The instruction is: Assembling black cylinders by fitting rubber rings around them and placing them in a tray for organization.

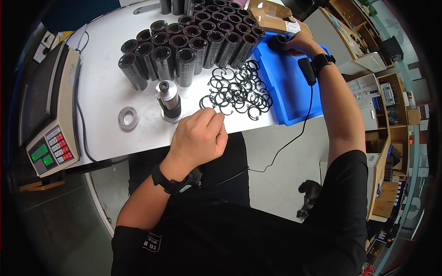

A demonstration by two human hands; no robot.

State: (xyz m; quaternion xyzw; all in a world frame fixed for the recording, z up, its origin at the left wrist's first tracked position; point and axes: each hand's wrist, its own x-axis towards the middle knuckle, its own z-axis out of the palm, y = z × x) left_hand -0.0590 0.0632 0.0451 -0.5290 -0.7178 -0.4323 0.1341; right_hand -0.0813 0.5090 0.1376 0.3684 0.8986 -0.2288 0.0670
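My left hand (199, 137) is closed in a fist just off the table's front edge; whatever its curled fingers may hold is hidden. Beside it spreads a loose pile of black retaining rings (239, 89). Over the far end of a blue plastic bin (290, 87), my right hand (301, 44) has its fingers closed on a short black tube (277, 43). A silver metal cylinder with a black lower sleeve (169, 102) stands upright behind my left hand. Several dark hollow tubes (186, 68) are grouped upright at the back of the table.
A clear tape roll (128, 118) lies on the white table (103, 96). At the left edge stands a weighing scale (48, 149) with a keypad. An open cardboard box (271, 18) sits behind the bin. A black cable (294, 138) hangs from my right wrist device.
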